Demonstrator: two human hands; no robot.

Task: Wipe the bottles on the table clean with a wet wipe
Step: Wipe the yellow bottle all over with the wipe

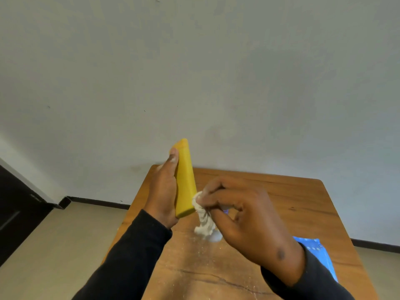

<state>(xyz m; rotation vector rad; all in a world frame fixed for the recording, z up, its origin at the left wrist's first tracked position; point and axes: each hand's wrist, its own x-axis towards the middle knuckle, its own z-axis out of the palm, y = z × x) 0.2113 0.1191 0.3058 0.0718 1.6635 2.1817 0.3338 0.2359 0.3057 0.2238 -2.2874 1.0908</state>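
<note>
My left hand (pixel 162 191) grips a tall yellow bottle (pixel 184 180), holding it tilted in the air above the wooden table (pixel 292 202). My right hand (pixel 244 221) pinches a crumpled white wet wipe (pixel 202 221) and presses its top against the lower right side of the bottle. The wipe's loose end hangs down toward the table. A small white object (pixel 216 237) sits on the table under my right hand, mostly hidden.
A blue wet-wipe packet (pixel 320 256) lies on the table behind my right wrist. Pale crumbs or dust speckle the tabletop near the front. A grey wall rises behind the table; a dark door stands at the far left over beige floor.
</note>
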